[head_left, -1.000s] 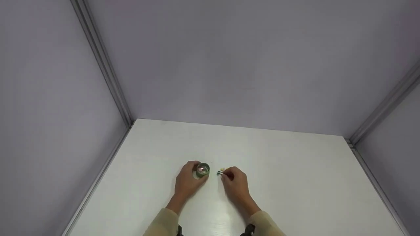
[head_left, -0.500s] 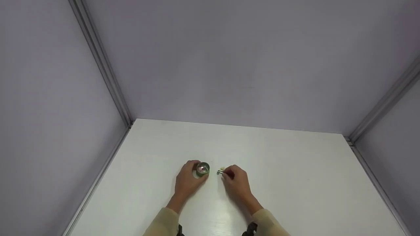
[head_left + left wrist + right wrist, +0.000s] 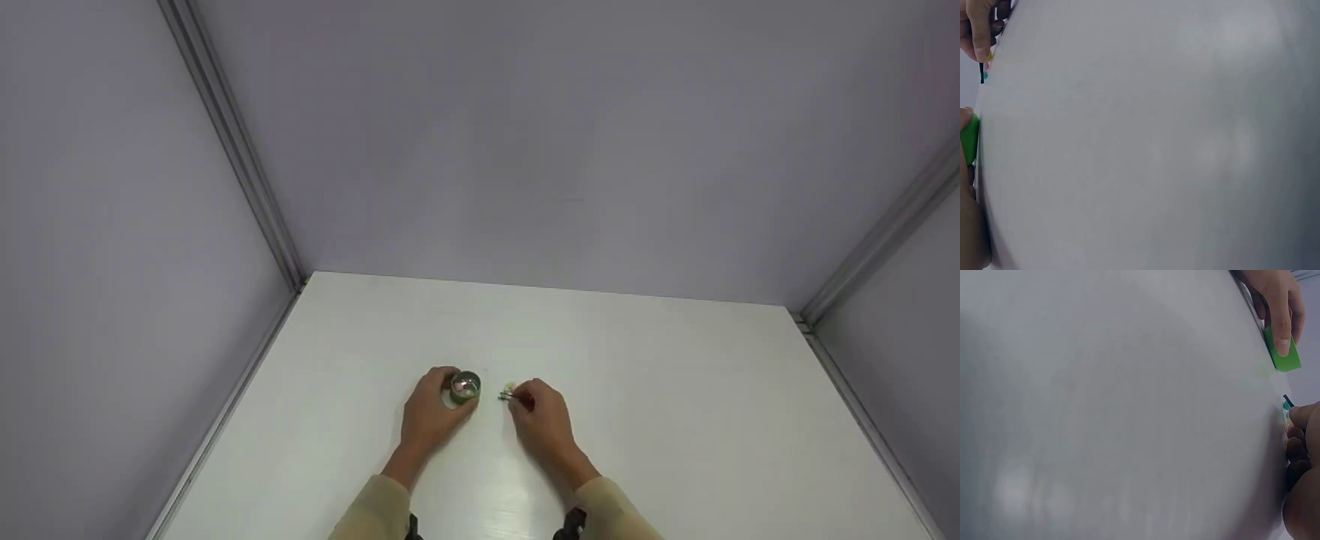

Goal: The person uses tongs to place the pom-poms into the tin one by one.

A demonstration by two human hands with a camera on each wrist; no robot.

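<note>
Lower centre of head view: left hand (image 3: 429, 414) curls round small green cup (image 3: 465, 388) on white table (image 3: 675, 420); right hand (image 3: 541, 418) pinches tiny coloured bits (image 3: 506, 393) just beside it, best kept low with the cup steadied.

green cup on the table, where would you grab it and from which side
Take the green cup by its round side wall, coming in from the left, as the left hand does now with fingers curled round it. It stands upright with its open mouth up, so a wrap round the wall probably keeps it level. The right side is crowded by the right hand pinching small pieces.
</note>
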